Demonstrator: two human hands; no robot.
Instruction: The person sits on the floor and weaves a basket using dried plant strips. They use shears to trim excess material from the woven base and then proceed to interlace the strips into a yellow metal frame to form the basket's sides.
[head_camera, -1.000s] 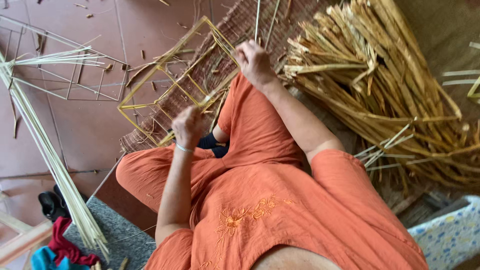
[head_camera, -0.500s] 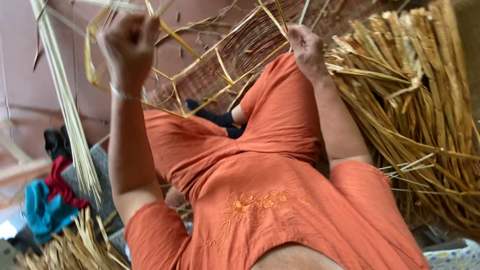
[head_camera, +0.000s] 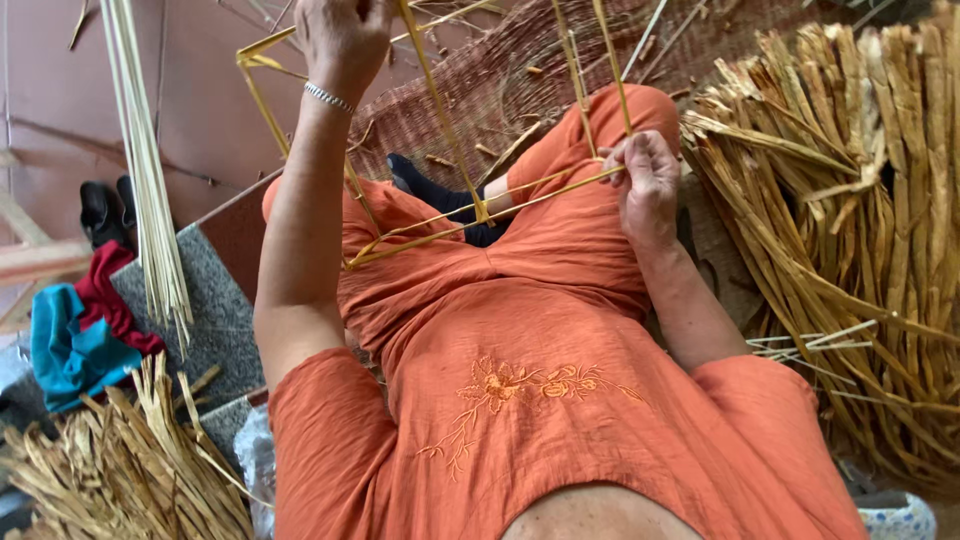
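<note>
Hands (head_camera: 345, 40) (head_camera: 648, 180) both grip clenched on angular yellow reed frame (head_camera: 440, 215); dry straw pile (head_camera: 860, 220) beside.

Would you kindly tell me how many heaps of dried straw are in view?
2: one big straw heap at right beside the right hand, one smaller heap at bottom left; more may lie out of view.

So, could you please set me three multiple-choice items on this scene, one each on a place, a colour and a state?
1. Where is the big reed pile?
A. by the right hand
B. on the lap
C. behind the shoes

2. What colour is the dress?
A. blue
B. orange
C. white

3. How is the frame held?
A. lying on the floor
B. in one hand
C. in both hands

Answers: 1 A, the pile lies beside the right hand. 2 B, the cloth is orange. 3 C, the left hand grips its top and the right hand a lower bar.
</note>
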